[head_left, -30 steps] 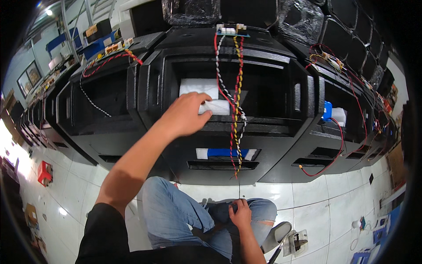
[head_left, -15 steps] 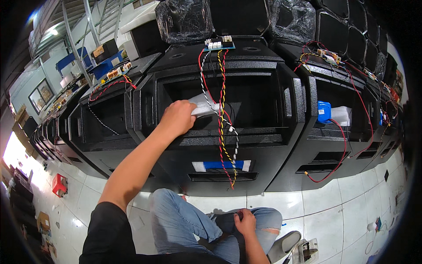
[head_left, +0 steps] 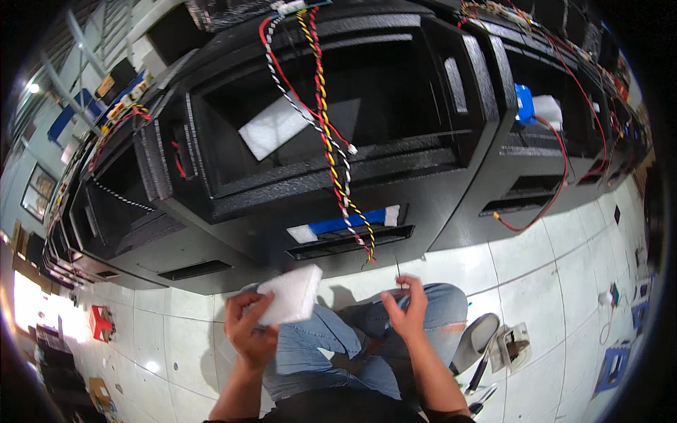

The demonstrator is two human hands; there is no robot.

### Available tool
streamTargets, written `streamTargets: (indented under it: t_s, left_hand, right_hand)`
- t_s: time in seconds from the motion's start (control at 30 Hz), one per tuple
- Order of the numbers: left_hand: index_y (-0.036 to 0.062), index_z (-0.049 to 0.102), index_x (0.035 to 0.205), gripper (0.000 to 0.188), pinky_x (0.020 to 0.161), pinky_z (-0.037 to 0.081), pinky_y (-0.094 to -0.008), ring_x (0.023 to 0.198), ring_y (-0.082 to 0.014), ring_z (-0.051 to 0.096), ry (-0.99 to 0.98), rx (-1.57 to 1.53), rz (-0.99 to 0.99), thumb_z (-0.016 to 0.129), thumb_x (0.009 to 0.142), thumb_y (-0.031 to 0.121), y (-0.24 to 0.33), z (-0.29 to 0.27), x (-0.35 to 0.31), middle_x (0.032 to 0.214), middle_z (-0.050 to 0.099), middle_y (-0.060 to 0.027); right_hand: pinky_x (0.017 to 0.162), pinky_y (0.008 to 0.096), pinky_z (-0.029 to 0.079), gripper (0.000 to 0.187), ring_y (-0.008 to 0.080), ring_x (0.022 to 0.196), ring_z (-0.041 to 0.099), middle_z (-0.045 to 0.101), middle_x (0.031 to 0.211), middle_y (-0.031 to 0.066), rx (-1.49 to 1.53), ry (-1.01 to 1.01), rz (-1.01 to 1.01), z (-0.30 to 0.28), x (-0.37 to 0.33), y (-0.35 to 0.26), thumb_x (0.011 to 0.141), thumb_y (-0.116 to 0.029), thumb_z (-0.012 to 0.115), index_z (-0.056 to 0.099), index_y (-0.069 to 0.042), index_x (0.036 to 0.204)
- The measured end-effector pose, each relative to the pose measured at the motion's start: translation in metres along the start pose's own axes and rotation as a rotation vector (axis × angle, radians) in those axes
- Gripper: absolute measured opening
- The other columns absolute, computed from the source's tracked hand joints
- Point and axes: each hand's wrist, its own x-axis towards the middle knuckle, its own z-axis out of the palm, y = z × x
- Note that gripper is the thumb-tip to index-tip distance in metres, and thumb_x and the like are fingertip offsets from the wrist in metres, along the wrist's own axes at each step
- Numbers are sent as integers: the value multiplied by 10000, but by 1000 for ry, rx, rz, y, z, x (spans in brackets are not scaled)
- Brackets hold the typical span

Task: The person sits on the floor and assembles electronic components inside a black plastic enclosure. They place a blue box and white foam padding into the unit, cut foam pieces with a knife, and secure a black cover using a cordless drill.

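My left hand (head_left: pixel 248 333) is clamped on a white pad (head_left: pixel 290 294) above my knees; my right hand (head_left: pixel 405 310) pinches a thin wire. I'd worry the dangling wires (head_left: pixel 331 151) could snag either on the cabinet (head_left: pixel 338 176).

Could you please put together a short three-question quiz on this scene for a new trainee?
1. True or false: the left hand holds a white foam pad.
2. Which colour is the tape strip above the front slot of the black cabinet? A red, B blue, C green.
3. Fill in: the twisted wire bundle hangs down the cabinet's ____ side.

Key: 1 true. 2 B. 3 front; it drops from the top edge past the opening toward the slot, above the right hand, which pinches a thin wire.
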Motion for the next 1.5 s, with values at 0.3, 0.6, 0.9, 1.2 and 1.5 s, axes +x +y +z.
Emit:
streamTargets:
  t_s: [0.3, 0.6, 0.9, 1.2, 1.5]
  left_hand:
    - [118, 782, 1083, 516, 819, 513, -405, 949, -318, 626, -110, -3, 79, 762, 586, -18, -7, 22, 4, 1034, 669, -120]
    - [175, 806, 1122, 461, 841, 539, -375, 943, -264, 666, -222, -228, -199, 815, 674, 69, -57, 10, -87, 1077, 703, -69]
    - [94, 692, 1270, 426, 953, 514, -431, 1080, -339, 624, -430, -621, -99, 707, 846, 135, -51, 18, -121, 1139, 607, -109]
    - [51, 689, 1178, 348, 893, 519, -456, 1038, -380, 637, -475, -557, -435, 721, 873, 215, -59, -6, -162, 1112, 604, -144]
    - [-13, 657, 1040, 289, 821, 517, -484, 955, -424, 637, -415, -697, -455, 722, 898, 230, -60, -11, -149, 1038, 595, -192]
  right_hand:
    - [711, 365, 524, 418, 254, 842, 695, 693, 966, 161, 254, 21, -55, 72, 93, -111, 870, -252, 815, 644, 9, 1148]
    - [522, 384, 391, 300, 243, 562, 519, 511, 643, 116, 24, -418, -416, 79, 113, -219, 932, -183, 751, 600, 18, 770]
    - [450, 241, 422, 228, 47, 585, 519, 546, 690, -27, 385, -343, -193, 125, 260, -266, 1014, -269, 694, 654, -46, 1038]
    - [936, 437, 514, 616, 379, 1058, 680, 690, 1171, 251, -601, -317, -703, 146, 351, -203, 789, -164, 847, 539, 17, 1291]
    - [808, 305, 452, 647, 151, 881, 539, 582, 971, 54, -305, -573, -574, 90, 280, -187, 806, 57, 692, 514, -18, 1424]
